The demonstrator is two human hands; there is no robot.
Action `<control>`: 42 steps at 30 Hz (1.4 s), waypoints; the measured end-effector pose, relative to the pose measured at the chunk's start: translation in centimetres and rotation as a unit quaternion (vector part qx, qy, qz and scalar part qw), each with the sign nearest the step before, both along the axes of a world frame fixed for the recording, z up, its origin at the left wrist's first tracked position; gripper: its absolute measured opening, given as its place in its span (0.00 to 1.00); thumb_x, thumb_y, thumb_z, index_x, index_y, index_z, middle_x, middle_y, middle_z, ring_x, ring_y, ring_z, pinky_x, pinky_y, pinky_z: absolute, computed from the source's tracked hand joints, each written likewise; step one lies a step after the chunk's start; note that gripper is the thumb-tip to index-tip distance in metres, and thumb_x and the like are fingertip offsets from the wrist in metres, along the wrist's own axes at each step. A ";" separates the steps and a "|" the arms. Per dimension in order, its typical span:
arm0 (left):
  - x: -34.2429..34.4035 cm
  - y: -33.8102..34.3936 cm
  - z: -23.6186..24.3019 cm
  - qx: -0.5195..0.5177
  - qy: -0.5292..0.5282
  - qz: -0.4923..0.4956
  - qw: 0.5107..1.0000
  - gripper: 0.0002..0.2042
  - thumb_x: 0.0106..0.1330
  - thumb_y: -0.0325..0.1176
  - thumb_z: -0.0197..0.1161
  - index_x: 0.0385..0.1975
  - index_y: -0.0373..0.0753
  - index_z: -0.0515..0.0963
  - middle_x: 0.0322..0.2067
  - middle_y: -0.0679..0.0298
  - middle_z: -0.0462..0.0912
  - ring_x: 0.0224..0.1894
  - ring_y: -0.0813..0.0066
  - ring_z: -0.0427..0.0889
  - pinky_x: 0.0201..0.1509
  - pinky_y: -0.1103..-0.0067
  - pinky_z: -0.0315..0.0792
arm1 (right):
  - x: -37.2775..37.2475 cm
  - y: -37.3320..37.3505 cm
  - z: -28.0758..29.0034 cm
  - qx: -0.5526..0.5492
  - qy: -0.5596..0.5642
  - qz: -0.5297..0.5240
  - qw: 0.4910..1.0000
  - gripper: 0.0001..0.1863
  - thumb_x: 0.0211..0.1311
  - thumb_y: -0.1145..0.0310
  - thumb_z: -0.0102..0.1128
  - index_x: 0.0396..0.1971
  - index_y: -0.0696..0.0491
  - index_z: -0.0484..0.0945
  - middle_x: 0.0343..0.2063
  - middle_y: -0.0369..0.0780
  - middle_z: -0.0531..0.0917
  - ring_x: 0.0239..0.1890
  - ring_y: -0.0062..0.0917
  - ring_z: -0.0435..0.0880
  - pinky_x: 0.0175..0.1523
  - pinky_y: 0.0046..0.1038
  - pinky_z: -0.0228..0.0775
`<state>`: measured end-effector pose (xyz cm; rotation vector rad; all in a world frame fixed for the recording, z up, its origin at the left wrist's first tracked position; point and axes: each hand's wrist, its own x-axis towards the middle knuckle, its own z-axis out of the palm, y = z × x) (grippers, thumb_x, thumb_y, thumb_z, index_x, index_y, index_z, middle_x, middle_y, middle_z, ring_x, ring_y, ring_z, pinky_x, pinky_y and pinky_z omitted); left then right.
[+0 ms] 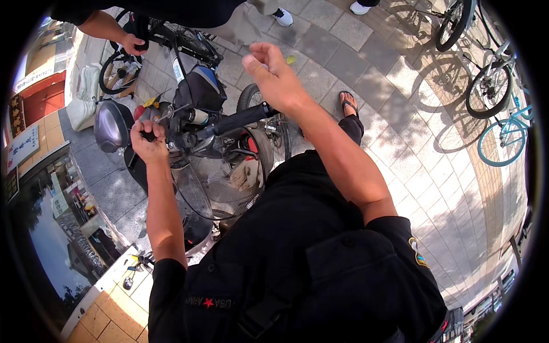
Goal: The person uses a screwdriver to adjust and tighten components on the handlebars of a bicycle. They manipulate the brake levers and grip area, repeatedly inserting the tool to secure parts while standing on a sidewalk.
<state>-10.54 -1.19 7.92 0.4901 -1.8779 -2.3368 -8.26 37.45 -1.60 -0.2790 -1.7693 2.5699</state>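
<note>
An electric bike with a wire front basket (214,191) stands in front of me. My left hand (150,142) is closed around its black left handlebar grip, with the fingers curled over it. My right hand (277,77) is raised just above the black right handlebar grip (243,119). Its fingers are loosely bent, the thumb apart, and nothing shows in it. In the basket lie a pale work glove (247,173) and something red. A rounded purple-grey shell (111,127) is left of my left hand.
Another person's hand (132,44) rests on a black bicycle (183,43) ahead of me. Beyond the bike is a dark bag (201,88). Several bicycles, one of them turquoise (503,140), stand on the paving at right. A shop window (51,228) is at left.
</note>
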 end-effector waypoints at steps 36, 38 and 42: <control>0.1 -0.6 -0.9 0.090 0.009 0.096 0.991 0.10 0.71 0.39 0.60 0.29 0.47 0.67 0.23 0.67 0.71 0.18 0.70 0.69 0.18 0.75 0.57 | -0.5 1.4 2.5 -0.065 -0.065 -0.014 0.996 0.21 0.81 0.54 0.56 0.58 0.55 0.78 0.40 0.35 0.84 0.45 0.21 0.83 0.51 0.27 0.75; 0.2 0.5 0.0 0.053 -0.015 0.081 0.995 0.10 0.70 0.38 0.59 0.28 0.48 0.66 0.23 0.69 0.71 0.18 0.72 0.69 0.19 0.76 0.58 | 1.7 -0.9 2.2 -0.088 -0.115 0.004 0.989 0.21 0.81 0.54 0.55 0.59 0.55 0.77 0.40 0.34 0.83 0.44 0.20 0.83 0.49 0.28 0.76; -0.1 -0.2 -0.6 0.073 -0.010 0.097 0.993 0.09 0.72 0.37 0.57 0.29 0.46 0.68 0.24 0.68 0.70 0.19 0.73 0.69 0.20 0.77 0.59 | 1.9 -0.9 2.3 -0.099 -0.155 0.097 0.978 0.22 0.80 0.52 0.56 0.59 0.54 0.77 0.39 0.33 0.82 0.44 0.20 0.83 0.49 0.28 0.76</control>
